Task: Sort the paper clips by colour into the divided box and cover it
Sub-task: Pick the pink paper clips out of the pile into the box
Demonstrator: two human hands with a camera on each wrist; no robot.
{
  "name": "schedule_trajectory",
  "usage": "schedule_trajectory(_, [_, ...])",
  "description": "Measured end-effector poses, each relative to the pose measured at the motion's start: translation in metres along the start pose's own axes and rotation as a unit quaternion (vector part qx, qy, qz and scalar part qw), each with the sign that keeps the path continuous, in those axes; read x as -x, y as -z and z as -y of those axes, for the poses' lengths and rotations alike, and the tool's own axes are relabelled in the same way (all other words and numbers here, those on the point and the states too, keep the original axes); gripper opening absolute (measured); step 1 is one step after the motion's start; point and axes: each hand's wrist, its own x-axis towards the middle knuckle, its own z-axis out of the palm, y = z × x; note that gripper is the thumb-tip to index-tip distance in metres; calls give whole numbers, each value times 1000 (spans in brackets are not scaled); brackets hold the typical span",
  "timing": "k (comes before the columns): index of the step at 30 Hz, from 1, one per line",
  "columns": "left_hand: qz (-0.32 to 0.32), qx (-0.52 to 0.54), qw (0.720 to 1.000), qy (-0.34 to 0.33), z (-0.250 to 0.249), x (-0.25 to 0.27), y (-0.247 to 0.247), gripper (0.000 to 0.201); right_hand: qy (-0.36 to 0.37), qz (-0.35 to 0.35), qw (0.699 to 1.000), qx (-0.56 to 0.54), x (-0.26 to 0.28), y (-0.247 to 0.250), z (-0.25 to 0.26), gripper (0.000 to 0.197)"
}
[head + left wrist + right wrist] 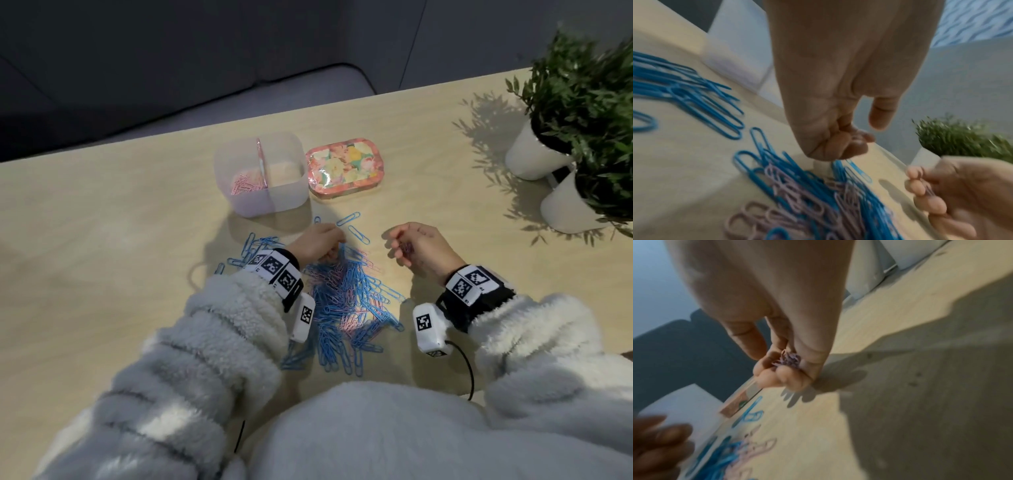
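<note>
At the centre of the head view, the left hand (317, 241) is lowered onto the far edge of the mixed pile of paper clips (346, 305), its fingers curled under with the tips at the clips; whether they pinch one cannot be told. To the right of it, the right hand (416, 248) hovers just above the table (102, 240), fingers curled tightly round a small bundle of pink clips (789, 361). Both wrists carry white camera units with black-and-white markers, and the sleeves are thick pale fleece. The pile consists of thin bent-wire loops, mostly blue with pink among them. Above the pile in the frame stands the divided box (263, 174), translucent plastic with rounded corners; its left compartment holds pink clips, its right compartment shows none. The floral lid (344, 168) lies just right of it. The table is pale wood grain. Two potted plants in white pots (534, 156) occupy the upper right.
</note>
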Motion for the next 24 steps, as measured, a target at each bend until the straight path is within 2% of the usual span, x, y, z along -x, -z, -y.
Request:
schedule_trajectory(2, [-24,-125,991,-49,0,-2,-10,23,46,14,993,103,3,-1,-7,19])
schedule_trajectory(4, [-48,-245,965,-85,4,-3,-17,17,112,54,969,214,5,-4,-13,7])
schedule_trajectory(6, [-52,-310,943,-110,10,-2,-20,19,149,68,921,354,6,-7,-16,23])
schedule_trajectory(8, [-52,-342,931,-117,13,0,-16,18,171,58,852,491,9,-12,-13,36])
schedule_trajectory(10, [-52,-360,925,-112,15,2,-7,14,186,51,815,547,13,-17,-10,35])
schedule_trajectory(15, [-60,-402,909,-92,17,9,12,11,208,13,807,552,13,-18,-13,12])
schedule_trajectory(18, [-81,-398,907,-112,14,10,13,11,202,10,798,567,14,-19,-17,10])
schedule_trajectory(21, [-84,-394,904,-139,7,7,1,15,179,12,815,552,11,-16,-21,9])
schedule_trajectory(24, [-41,-408,900,-147,2,0,-14,16,156,17,832,533,5,-15,-24,9])
